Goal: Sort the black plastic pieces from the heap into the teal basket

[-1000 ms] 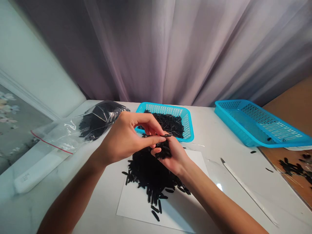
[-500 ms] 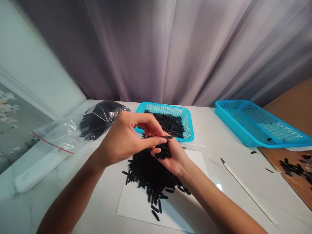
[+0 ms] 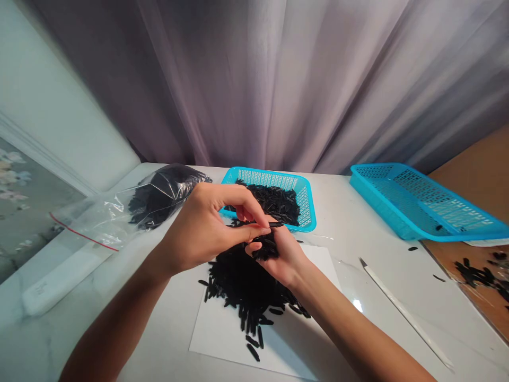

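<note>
A slim black piece (image 3: 276, 225) is pinched in the closed left grip (image 3: 268, 227), apparently being checked, beside a black handful (image 3: 265, 248) cupped in the curled right grip (image 3: 285, 254), above a black pile (image 3: 250, 281); light handling seems called for next.

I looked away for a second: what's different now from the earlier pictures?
Very little: the slim black piece pinched in the left hand sits slightly lower in view. I can't make out anything taken or let go. The right hand still cups more black pieces; the heap, both blue baskets, clear bag and white pointed tool stay put.
</note>
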Demonstrator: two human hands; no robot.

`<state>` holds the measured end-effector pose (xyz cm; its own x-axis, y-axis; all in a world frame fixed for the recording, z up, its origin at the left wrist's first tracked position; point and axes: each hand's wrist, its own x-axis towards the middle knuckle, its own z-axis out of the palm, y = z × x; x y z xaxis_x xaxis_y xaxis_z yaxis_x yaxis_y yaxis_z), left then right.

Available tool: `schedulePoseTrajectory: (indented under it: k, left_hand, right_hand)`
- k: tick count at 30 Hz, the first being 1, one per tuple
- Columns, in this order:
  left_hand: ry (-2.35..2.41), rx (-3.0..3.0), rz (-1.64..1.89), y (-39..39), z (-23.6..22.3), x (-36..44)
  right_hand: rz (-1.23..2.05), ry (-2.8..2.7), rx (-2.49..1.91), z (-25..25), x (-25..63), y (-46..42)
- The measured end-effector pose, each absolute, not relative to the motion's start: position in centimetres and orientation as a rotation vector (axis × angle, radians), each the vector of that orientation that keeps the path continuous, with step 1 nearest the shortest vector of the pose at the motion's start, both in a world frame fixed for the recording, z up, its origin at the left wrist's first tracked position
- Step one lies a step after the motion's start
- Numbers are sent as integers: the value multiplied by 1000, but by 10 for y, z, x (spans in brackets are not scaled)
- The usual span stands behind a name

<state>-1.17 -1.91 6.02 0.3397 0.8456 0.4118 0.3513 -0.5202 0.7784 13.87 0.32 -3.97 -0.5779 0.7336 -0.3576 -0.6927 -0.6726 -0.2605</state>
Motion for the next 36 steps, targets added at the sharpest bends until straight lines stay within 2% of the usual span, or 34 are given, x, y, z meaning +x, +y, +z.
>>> schedulePoseTrajectory:
  k: [5,10,14,20,36]
  left_hand:
    - [1045,2053,1125,-18,58,-11]
    - [1316,2105,1327,17,29,-14]
    - [1382,2058,1038,35,18,-21]
    - [1231,2291,565,19,35,-28]
    - [1036,2893,483,26,32,-41]
  right_hand:
    - [2237,-131,-609,-37,139,2]
    - [2242,-151,-675,-30,140,1]
    - [2237,-171,-694,-27,141,1]
    - [2173,-226,-680,-23,141,0]
    - [2174,-258,-706,-19,144,2]
